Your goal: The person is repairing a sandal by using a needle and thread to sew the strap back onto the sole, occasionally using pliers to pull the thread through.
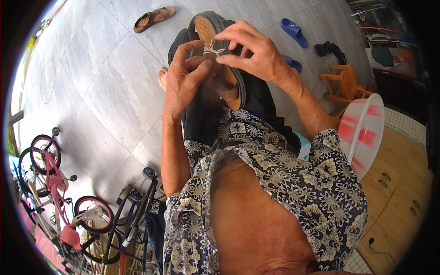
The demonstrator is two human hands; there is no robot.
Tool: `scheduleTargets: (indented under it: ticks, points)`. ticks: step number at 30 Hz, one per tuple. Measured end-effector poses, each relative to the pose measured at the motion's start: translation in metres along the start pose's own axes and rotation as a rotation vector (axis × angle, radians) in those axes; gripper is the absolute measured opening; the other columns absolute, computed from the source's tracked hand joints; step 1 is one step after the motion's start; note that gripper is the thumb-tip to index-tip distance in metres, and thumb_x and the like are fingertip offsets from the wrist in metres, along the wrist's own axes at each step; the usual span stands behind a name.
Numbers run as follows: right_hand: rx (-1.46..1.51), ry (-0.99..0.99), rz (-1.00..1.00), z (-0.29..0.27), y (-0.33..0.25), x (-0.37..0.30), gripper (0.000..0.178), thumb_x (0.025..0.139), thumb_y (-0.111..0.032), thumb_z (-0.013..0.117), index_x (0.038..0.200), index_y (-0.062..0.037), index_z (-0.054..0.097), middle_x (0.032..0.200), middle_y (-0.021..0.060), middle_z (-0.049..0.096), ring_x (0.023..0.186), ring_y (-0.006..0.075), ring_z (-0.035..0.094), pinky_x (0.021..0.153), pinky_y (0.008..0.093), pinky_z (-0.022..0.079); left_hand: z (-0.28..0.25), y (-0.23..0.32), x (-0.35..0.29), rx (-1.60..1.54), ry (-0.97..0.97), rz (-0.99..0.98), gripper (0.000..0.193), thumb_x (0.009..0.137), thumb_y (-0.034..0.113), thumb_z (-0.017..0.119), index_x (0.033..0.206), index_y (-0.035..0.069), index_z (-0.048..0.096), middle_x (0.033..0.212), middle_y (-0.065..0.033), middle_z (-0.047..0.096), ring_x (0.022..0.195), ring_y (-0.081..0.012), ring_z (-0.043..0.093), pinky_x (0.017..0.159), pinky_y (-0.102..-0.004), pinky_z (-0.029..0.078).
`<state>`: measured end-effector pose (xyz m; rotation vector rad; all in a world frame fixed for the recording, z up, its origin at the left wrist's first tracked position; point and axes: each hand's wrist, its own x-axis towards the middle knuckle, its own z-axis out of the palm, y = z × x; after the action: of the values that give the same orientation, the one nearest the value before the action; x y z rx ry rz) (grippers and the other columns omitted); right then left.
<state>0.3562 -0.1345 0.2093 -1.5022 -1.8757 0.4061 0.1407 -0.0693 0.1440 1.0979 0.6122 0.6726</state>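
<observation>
A brown sandal (238, 87) with a dark sole rests over my dark-trousered lap, its tan insole facing up. A thin pale string (212, 48), tied in a bow with several loops, sits on its strap. My left hand (187, 73) is curled at the sandal's left side, its thumb against the strap and its index finger raised beside the bow. To the right of the bow, my right hand (256, 51) has thumb and index finger apart, tips close to the string, with nothing visible between them. Part of the sandal is hidden behind my hands.
Another brown sandal (154, 19) lies on the grey tiled floor (105, 82). Blue slippers (294, 32), dark shoes (331, 52) and a small wooden stool (344, 82) are on the right, near a translucent tub (366, 133). Pink bicycles (56, 183) stand at lower left.
</observation>
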Motion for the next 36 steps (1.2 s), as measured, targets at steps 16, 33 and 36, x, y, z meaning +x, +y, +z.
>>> scheduleTargets:
  ticks: [16, 33, 36]
  points:
    - [-0.078, 0.05, -0.025, 0.006, 0.004, -0.007, 0.028, 0.09, -0.01, 0.085, 0.116, -0.0108, 0.075, 0.11, 0.0, 0.07, 0.091, 0.0153, 0.073, 0.073, 0.0294, 0.065, -0.006, -0.002, 0.002, 0.005, -0.011, -0.036, 0.044, 0.105, 0.003, 0.069, 0.146, -0.002, 0.053, 0.111, -0.0156, 0.081, 0.097, -0.0182, 0.077, 0.084, -0.0297, 0.063]
    - [0.729, -0.528, 0.465, -0.012, 0.003, -0.014, 0.023, 0.104, -0.025, 0.072, 0.113, -0.0033, 0.072, 0.092, 0.001, 0.07, 0.078, 0.008, 0.064, 0.065, 0.0241, 0.054, -0.007, -0.004, -0.001, 0.019, -0.002, -0.012, 0.043, 0.105, 0.002, 0.068, 0.146, -0.002, 0.055, 0.109, -0.0137, 0.08, 0.096, -0.0157, 0.076, 0.084, -0.0288, 0.061]
    - [0.691, -0.51, 0.515, -0.015, -0.005, -0.014, 0.025, 0.104, -0.027, 0.072, 0.111, -0.0032, 0.072, 0.09, 0.0017, 0.07, 0.076, 0.0085, 0.066, 0.064, 0.025, 0.053, -0.005, -0.002, -0.001, 0.02, 0.02, -0.024, 0.043, 0.105, 0.003, 0.068, 0.146, -0.003, 0.055, 0.11, -0.0144, 0.08, 0.098, -0.0162, 0.076, 0.086, -0.0298, 0.061]
